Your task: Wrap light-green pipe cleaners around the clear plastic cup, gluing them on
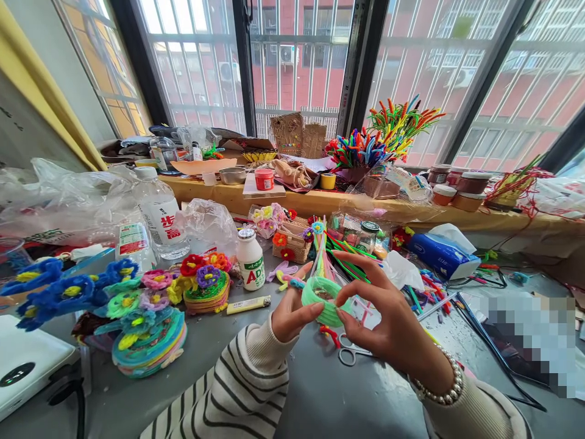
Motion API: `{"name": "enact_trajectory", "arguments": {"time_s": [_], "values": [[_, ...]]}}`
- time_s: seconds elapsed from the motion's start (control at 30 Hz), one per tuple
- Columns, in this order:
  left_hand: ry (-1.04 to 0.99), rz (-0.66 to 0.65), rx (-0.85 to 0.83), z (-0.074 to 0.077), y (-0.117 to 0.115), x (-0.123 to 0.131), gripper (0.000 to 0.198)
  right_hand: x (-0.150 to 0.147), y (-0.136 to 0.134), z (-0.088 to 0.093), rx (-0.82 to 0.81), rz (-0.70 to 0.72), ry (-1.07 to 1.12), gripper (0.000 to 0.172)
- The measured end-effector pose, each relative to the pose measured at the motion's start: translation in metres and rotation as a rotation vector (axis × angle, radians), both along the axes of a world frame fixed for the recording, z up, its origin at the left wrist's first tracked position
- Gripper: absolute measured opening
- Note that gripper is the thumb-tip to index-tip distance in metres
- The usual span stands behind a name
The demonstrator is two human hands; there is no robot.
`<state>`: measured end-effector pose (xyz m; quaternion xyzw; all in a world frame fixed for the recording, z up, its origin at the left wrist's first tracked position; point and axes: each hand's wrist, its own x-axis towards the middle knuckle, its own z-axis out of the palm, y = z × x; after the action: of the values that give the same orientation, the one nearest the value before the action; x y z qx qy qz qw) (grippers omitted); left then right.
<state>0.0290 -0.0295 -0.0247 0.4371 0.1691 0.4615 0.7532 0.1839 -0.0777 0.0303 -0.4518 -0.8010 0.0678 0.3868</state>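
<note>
A pale green ring (315, 292) of coiled, fuzzy pipe cleaner is held up over the grey table, its hollow middle showing. My left hand (291, 312) grips its left side, with the thumb on the front wall. On the right, thumb and index finger of my right hand (379, 311) pinch the ring's edge while the other fingers are raised. Behind the ring stand light pipe cleaner stems (321, 253), partly covered by my hands. Below it on the table lie scissors (350, 352) and a small red pipe cleaner piece (329, 335).
Pipe cleaner flowers on a coiled base (150, 341) stand at left, near a white milk bottle (251, 261) and a lighter (249, 304). A water bottle (159, 213) is farther back. At right are a tissue pack (443, 256) and scattered pipe cleaner bits. Windows rise behind a crowded ledge (205, 190).
</note>
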Motion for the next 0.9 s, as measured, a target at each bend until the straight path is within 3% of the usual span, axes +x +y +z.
{"name": "enact_trajectory", "arguments": {"time_s": [0.5,0.9], "values": [[0.002,0.068,0.05,-0.0089,0.0049,0.002,0.1,-0.0004,0.0042,-0.0011,-0.077,0.013,0.058,0.012],[0.035,0.08,0.042,-0.0052,0.0037,0.0009,0.102,0.0013,0.0069,-0.0042,-0.126,0.024,0.106,0.01]]}}
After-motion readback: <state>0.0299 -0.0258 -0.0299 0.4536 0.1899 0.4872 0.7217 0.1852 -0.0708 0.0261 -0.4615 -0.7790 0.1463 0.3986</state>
